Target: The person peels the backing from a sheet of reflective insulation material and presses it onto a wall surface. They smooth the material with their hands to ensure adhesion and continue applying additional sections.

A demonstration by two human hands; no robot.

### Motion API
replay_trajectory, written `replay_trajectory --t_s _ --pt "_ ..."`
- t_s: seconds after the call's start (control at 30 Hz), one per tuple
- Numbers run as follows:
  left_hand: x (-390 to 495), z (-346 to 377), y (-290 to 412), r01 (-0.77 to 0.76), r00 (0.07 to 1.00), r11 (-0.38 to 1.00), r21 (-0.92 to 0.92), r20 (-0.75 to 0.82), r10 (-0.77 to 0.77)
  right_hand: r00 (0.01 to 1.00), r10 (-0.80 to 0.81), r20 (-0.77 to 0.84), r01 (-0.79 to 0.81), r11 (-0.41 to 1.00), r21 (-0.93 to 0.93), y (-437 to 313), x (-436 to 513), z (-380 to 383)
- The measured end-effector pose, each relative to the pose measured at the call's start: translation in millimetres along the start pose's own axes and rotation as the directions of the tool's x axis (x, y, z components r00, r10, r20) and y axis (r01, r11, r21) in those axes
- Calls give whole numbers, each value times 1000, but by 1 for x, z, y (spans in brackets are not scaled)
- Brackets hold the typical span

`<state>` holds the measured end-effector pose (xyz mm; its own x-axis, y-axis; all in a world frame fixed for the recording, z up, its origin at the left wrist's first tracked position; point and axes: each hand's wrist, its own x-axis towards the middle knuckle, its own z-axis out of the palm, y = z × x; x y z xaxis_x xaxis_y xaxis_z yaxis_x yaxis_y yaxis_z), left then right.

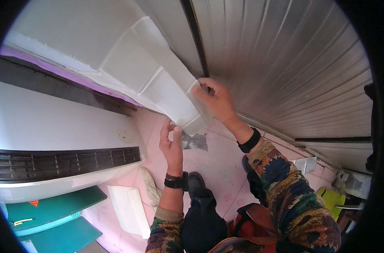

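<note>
A white panel with a tile or brick relief (169, 95) hangs down in front of me from the upper left, its lower end between my hands. My right hand (215, 98) has its thumb and fingers pinched on the panel's right edge. Near the lower left corner, my left hand (171, 139) has thumb and forefinger curled close together; whether they touch the panel or hold anything is not clear. Behind the lower tip a grey patch or sheet (195, 142) shows on the pink tiled floor.
A white air conditioner (62, 117) with a dark grille stands left. Ribbed wall panelling (293, 69) rises at the right. On the floor lie a white folded sheet (130, 210), a pale cloth (150, 186) and a silvery piece (305, 165). Green panels (59, 208) are lower left.
</note>
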<state>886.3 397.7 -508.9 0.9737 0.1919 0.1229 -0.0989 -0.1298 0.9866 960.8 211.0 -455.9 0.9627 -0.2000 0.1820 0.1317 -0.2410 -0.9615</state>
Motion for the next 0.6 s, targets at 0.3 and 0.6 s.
replay_trajectory --t_s 0.3,0.6 --pt "8 11 -17 72 997 996 -60 -26 -73 978 -170 -122 139 963 -231 -3 2 -10" --pt "2 25 -46 79 993 981 177 -102 -62 978 -135 -157 100 972 -214 -8 3 -14"
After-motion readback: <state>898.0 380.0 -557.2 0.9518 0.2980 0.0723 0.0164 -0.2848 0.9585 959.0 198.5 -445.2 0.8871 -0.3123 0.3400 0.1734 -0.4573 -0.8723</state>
